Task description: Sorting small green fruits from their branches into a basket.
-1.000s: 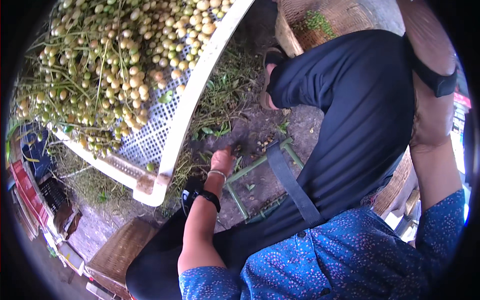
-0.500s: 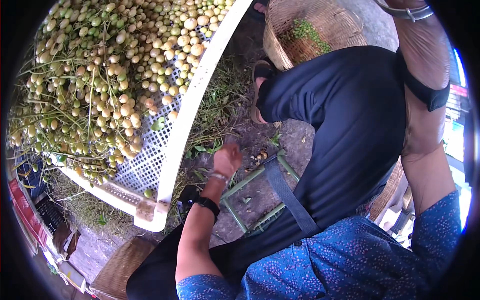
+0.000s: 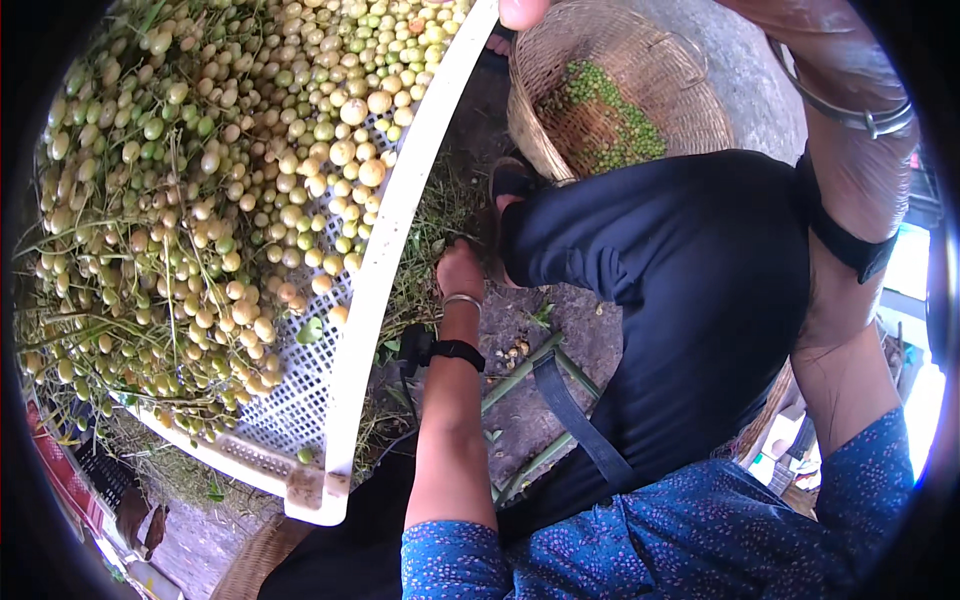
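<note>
My left hand [image 3: 460, 270], its fingers curled, is low beside the white plastic crate [image 3: 385, 250], over a heap of green stems [image 3: 425, 225] on the ground. Whatever its fingers grip is hidden. Raised at the upper right, my right hand [image 3: 820, 30] shows mainly its wrist and heel; its fingers are mostly cut off by the top edge. A fingertip shows at the crate's far rim, but whose it is I cannot tell. Bunches of small round yellow-green fruit [image 3: 160, 250] on thin stems fill the crate's left side, with loose fruit [image 3: 350, 130] on its right.
A wicker basket [image 3: 690, 100] with small green fruit [image 3: 610, 120] in it stands beyond my knee. Between my legs is a green-framed stool [image 3: 520, 375] with a dark strap. Another wicker basket [image 3: 250, 560] sits at lower left, near a red crate [image 3: 60, 455].
My left hand has moved away from me, onto the stem heap. My right hand has come further down into view. The crate and the far basket have shifted slightly in the picture.
</note>
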`<control>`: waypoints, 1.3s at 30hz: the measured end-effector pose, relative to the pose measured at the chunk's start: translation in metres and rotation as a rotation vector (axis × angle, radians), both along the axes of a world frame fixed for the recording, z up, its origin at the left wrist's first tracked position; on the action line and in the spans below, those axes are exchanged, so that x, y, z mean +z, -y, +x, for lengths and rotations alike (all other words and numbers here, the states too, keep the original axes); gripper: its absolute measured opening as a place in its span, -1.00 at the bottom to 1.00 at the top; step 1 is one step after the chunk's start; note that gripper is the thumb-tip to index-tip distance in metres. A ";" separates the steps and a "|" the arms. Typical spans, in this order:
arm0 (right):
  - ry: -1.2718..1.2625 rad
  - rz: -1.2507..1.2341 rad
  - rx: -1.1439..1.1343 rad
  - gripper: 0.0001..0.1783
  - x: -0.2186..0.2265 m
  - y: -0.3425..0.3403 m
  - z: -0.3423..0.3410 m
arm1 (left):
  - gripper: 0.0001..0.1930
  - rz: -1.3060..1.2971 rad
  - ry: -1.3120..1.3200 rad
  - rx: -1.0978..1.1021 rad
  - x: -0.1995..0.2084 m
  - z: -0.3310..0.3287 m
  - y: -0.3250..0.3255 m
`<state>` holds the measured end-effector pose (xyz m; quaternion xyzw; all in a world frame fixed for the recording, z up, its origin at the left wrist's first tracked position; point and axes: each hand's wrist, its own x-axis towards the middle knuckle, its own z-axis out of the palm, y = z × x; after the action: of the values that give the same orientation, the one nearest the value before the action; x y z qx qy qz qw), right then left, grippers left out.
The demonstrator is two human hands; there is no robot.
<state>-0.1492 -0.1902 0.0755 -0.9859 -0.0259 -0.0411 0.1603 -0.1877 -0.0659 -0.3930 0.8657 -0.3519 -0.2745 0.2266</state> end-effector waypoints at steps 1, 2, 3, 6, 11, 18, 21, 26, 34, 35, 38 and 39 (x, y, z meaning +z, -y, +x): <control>-0.005 -0.002 -0.012 -0.70 0.006 0.001 0.000 | -0.85 0.066 0.053 -0.043 -0.002 -0.001 0.004; -0.003 0.000 0.012 -0.70 0.000 0.003 -0.001 | -0.85 0.068 0.054 -0.042 0.000 0.000 0.003; 0.006 -0.007 0.023 -0.70 -0.003 0.004 -0.001 | -0.86 0.081 0.084 -0.136 0.001 0.002 0.001; 0.010 0.023 0.049 -0.71 -0.009 0.007 -0.004 | -0.86 0.033 0.042 -0.141 0.005 0.011 -0.014; 0.045 -0.044 0.116 -0.72 0.004 0.014 -0.011 | -0.79 -0.308 -1.283 0.499 0.049 0.032 -0.022; -0.052 0.132 0.283 -0.77 -0.009 0.041 0.027 | -0.77 -0.813 -1.351 0.578 0.137 0.050 0.002; -0.167 0.241 0.080 -0.78 0.014 0.028 0.013 | -0.70 -0.965 -1.564 0.426 0.173 0.047 0.046; -0.270 0.301 -0.379 -0.78 0.026 0.006 0.019 | -0.57 -1.087 -1.746 0.449 0.203 0.049 0.048; -0.022 0.406 0.225 -0.81 -0.035 0.050 0.034 | -0.69 -1.147 -1.592 0.470 0.257 0.048 0.025; -0.169 0.406 0.126 -0.71 -0.037 0.053 0.036 | -0.69 -1.152 -1.595 0.454 0.266 0.046 0.027; -0.148 0.405 0.179 -0.70 -0.040 0.061 0.037 | -0.77 -1.202 -1.458 0.445 0.290 0.049 0.025; -0.159 0.409 0.177 -0.70 -0.040 0.061 0.037 | -0.77 -1.245 -1.384 0.474 0.295 0.052 0.024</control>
<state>-0.1118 -0.2513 0.0358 -0.9270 -0.0909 0.0463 0.3610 -0.1361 -0.0902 -0.0983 0.2850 -0.0389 -0.4357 0.8529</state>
